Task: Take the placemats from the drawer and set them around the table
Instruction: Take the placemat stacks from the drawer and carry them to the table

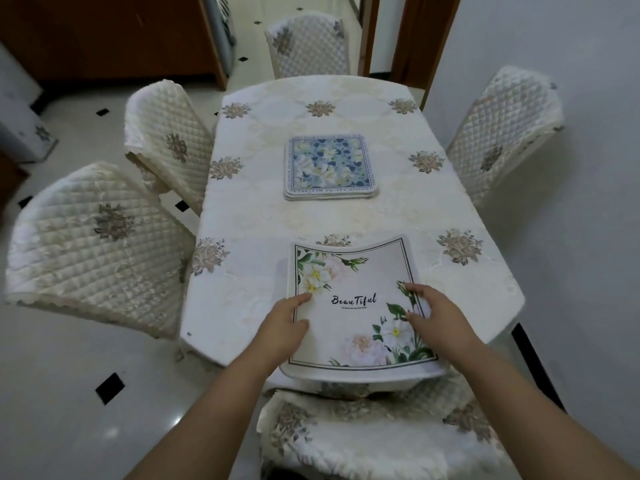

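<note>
A white placemat (356, 306) printed with flowers and the word "Beautiful" lies at the near end of the table (263, 209), its front edge hanging slightly over the rim. My left hand (285, 325) rests on its left edge and my right hand (433, 317) on its right edge, fingers spread flat on the mat. A stack of blue floral placemats (329, 168) sits in the middle of the table, beyond both hands. The drawer is out of view.
Quilted cream chairs ring the table: two on the left (97, 244) (166, 136), one at the far end (310, 46), one on the right (505, 133), one just below me (374, 431). A white wall runs along the right; tiled floor lies left.
</note>
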Motion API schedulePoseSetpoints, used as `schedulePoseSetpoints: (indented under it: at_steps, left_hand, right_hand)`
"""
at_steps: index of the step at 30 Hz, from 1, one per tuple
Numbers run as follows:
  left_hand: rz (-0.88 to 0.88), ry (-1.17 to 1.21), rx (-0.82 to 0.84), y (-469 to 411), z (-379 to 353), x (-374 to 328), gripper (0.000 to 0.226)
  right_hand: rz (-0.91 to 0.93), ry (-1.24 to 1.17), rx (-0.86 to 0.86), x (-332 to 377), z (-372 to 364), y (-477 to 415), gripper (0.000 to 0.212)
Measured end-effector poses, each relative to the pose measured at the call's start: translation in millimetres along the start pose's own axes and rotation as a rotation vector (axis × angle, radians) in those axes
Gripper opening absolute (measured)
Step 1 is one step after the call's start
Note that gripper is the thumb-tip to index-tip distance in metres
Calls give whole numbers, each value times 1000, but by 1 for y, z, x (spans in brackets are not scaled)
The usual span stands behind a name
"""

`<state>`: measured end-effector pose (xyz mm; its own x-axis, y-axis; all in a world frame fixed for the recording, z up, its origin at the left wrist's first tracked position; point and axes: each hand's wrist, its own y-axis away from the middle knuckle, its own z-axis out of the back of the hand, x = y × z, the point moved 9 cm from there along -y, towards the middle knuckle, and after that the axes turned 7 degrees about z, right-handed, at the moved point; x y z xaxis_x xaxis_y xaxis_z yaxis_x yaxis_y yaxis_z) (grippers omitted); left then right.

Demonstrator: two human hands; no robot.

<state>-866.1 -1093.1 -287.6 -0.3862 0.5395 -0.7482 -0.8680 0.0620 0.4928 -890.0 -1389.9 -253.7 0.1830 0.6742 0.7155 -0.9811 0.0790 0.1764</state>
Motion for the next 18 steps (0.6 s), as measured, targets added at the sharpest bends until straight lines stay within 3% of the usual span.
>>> schedulePoseSetpoints:
  at_steps: [6,9,13,18]
  left_hand:
    - [-18,88,-130,3,-11,-16,48]
    - [-3,-78,-182,1,-19,-6,54]
    - [253,-185,-122,-1,-33,44,68]
    - [245,-235,-34,1,-66,55,73]
  right_hand:
    - [93,23,-2,-18,29,-12,51]
    - [33,62,131,-35,25,-27,64]
    - [-57,136,243,-64,13,-39,65]
    - [-113,170,383,-88,-29,-25,65]
